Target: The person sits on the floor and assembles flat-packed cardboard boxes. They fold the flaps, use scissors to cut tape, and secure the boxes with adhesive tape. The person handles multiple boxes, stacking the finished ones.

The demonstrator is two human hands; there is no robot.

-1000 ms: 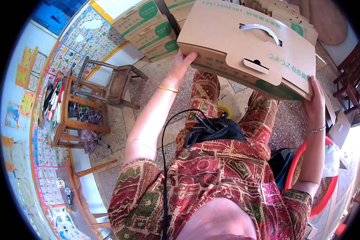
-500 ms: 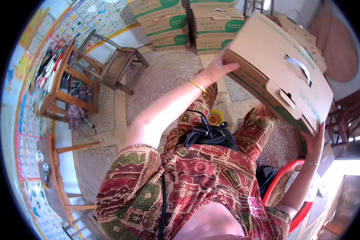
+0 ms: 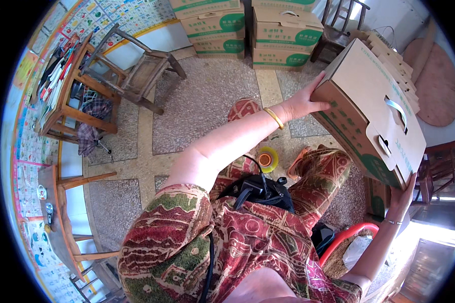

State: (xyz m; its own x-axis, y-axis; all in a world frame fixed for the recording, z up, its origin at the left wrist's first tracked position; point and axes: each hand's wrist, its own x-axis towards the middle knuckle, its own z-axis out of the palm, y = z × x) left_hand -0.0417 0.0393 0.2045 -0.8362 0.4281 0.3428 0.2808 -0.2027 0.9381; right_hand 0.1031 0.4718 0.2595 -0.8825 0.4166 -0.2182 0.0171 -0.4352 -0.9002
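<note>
A closed brown cardboard box (image 3: 369, 96) with green print is held up in front of me to the right, tilted. On its top are a white carrying handle and a tuck flap. My left hand (image 3: 308, 101) grips its far left end, thumb on the side that faces me. My right hand (image 3: 403, 194) holds the near right corner from below; some of its fingers are hidden by the box. A gold bangle circles my left wrist, and a thin bracelet my right.
Stacked cardboard boxes (image 3: 288, 35) stand at the far wall. To the left are a wooden chair (image 3: 141, 76) and a wooden table (image 3: 60, 111) piled with things. A roll of tape (image 3: 274, 160) lies on the floor by my feet. A red-rimmed basket (image 3: 338, 242) sits at my right.
The box, with both hands on it, has moved a little to the right, and its printed side shows more. My view has shifted, and more of the floor and my feet shows.
</note>
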